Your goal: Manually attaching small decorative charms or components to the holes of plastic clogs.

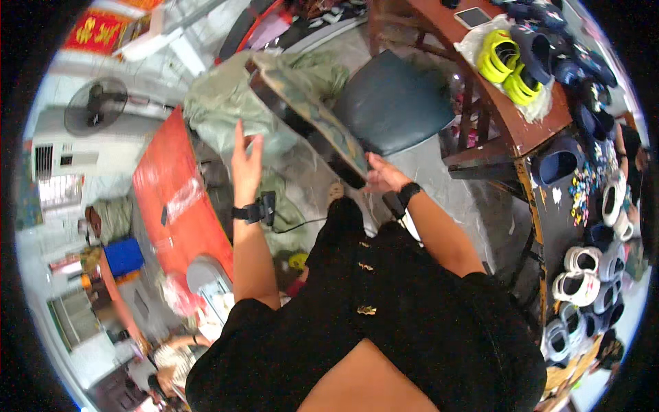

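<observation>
A black top (425,323) is worn; the left hand (247,161) is spread, empty; 1 camouflage-topped slab (309,117) is touched by the right hand (387,176), whose grip cannot be told.

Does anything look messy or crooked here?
Yes. The camouflage-patterned slab slants diagonally at the right hand, its dark side showing, so it looks askew. Tiny colourful bits lie scattered beside a navy clog, like a spill, though I can't tell whether that's accidental.
</observation>
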Available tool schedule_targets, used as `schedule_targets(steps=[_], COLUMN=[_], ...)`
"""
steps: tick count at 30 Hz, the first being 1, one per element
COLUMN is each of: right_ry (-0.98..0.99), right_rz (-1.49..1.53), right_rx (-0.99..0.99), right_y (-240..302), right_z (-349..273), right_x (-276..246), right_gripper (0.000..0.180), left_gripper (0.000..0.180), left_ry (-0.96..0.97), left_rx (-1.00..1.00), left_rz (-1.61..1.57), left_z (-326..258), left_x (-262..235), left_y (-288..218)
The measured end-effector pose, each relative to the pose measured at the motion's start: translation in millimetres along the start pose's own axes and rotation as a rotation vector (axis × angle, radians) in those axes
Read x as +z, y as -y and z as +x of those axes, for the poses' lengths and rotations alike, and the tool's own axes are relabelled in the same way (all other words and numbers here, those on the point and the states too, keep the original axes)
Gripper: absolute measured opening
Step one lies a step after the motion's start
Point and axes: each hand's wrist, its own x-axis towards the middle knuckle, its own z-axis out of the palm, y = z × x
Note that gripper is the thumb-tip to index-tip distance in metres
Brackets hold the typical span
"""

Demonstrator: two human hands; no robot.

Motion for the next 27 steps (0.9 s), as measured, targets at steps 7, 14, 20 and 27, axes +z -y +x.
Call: schedule_targets(steps=[7, 14, 20, 27], right_ry=[-0.183, -0.336, -0.839, -1.448], right_rz=[0.148, 0.425, 0.410, 0.890], right_rx=[-0.283, -0.884, -1.105, -1.438], right_y=[8.5, -16.1, -27.9, -38.2], right_z=[-15.7, -64.3, -45.7, 17.5], right_x=[59.6, 122.8, 179.4, 164.4], right_gripper=[0.055, 0.069, 0.070, 0.052], left_gripper=[0.071, 0.072, 0.071, 0.071], left_ry=[0.194, 0.985, 1.395, 1.673], left_rx=[-0.195, -0.474, -0.697, -0.623], left_rz=[-0.484, -0.811, -0.927, -1.002], left_z=[181.8, 325.9, 347.0, 309.4], left_x=[-2.4, 93.0, 162.2, 172.8], left_y=[60.5, 96.6, 98.4, 111.7])
